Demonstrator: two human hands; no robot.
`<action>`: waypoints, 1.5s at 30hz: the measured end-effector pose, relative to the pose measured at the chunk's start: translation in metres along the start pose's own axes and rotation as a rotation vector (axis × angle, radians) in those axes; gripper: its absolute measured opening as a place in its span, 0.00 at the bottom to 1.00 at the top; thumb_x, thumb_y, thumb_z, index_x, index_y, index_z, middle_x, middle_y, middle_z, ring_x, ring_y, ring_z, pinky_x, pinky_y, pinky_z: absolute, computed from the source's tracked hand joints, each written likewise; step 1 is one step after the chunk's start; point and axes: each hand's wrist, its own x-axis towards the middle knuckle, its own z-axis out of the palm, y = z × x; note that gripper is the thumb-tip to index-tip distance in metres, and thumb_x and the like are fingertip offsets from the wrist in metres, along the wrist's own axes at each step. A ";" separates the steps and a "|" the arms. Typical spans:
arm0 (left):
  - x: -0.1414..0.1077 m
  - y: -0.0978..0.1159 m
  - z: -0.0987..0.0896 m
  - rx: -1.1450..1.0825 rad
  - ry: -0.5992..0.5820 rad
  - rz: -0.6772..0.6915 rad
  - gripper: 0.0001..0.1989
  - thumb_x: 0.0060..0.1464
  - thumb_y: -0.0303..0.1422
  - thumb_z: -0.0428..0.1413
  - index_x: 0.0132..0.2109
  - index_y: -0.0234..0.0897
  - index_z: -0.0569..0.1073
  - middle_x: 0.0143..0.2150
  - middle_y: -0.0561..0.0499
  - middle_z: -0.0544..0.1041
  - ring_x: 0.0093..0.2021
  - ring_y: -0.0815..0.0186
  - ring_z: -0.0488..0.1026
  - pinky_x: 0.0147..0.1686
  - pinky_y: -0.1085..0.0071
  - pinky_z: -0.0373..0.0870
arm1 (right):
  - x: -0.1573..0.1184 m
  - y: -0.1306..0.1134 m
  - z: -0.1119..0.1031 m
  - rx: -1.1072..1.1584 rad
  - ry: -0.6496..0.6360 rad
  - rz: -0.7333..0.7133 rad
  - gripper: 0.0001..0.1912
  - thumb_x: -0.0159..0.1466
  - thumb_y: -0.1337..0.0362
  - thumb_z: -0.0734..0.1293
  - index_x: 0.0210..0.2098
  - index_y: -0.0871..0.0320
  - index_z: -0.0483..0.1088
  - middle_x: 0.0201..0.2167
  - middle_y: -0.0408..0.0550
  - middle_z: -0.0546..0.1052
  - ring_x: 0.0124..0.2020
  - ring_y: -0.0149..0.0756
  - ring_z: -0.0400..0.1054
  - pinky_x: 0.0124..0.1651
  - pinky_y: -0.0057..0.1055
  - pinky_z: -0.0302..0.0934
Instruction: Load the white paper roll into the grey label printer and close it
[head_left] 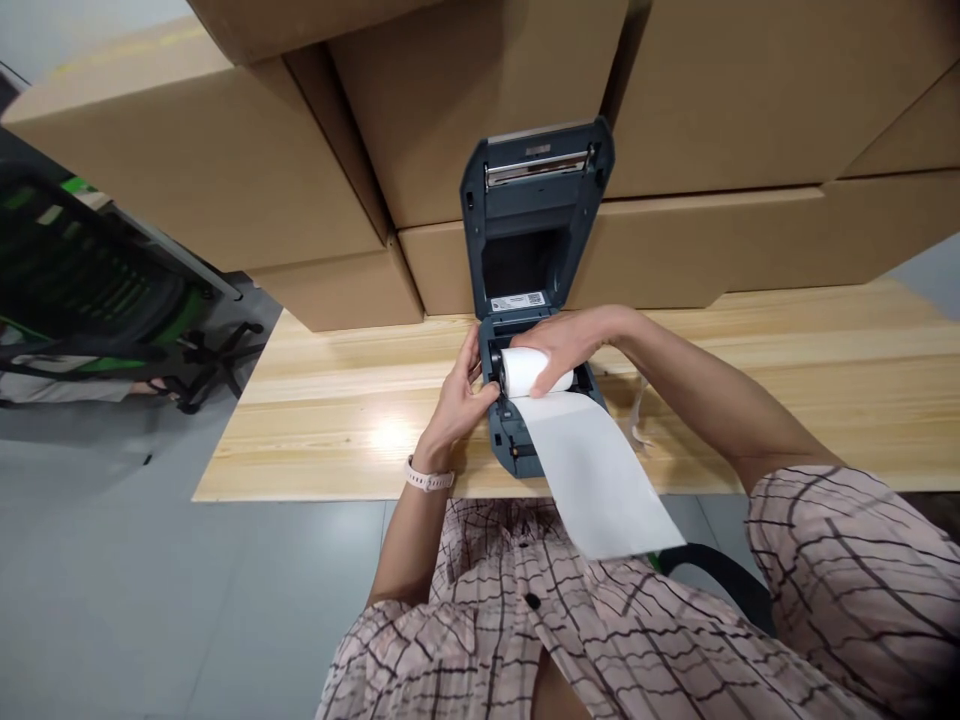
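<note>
Clock centred on the paper roll (517, 372), 6 o'clock toward your body. The roll lies in the bay of the printer (517, 462), its long axis running roughly 9 to 3 o'clock, crosswise to you. Key relation: the roll sits between your hands, its 9 o'clock end close by your left thumb, the rest of its length under your right hand.

Right hand (564, 345): nearer, in contact; comes in from 2 o'clock and is curled over the roll, thumb on the near face, fingers passing over the far side and partly hidden. Left hand (463, 398): at 8 to 9 o'clock, loosely spread, fingers along the printer's outer wall, thumb bent over the rim by the roll end. Whether that thumb presses anything, cannot tell.

The paper strip (600, 475) leaves the roll toward 5 o'clock and overhangs the edge of the surface (337, 410). Lid (521, 215) raised at 12 o'clock, cardboard boxes (697, 250) behind it.
</note>
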 end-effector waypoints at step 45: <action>-0.085 0.039 0.061 0.955 -0.110 0.514 0.30 0.74 0.36 0.54 0.78 0.41 0.60 0.71 0.40 0.76 0.76 0.51 0.68 0.76 0.42 0.66 | -0.129 -0.034 0.116 0.195 0.978 -0.318 0.13 0.77 0.62 0.67 0.57 0.49 0.80 0.53 0.44 0.87 0.54 0.36 0.83 0.58 0.37 0.80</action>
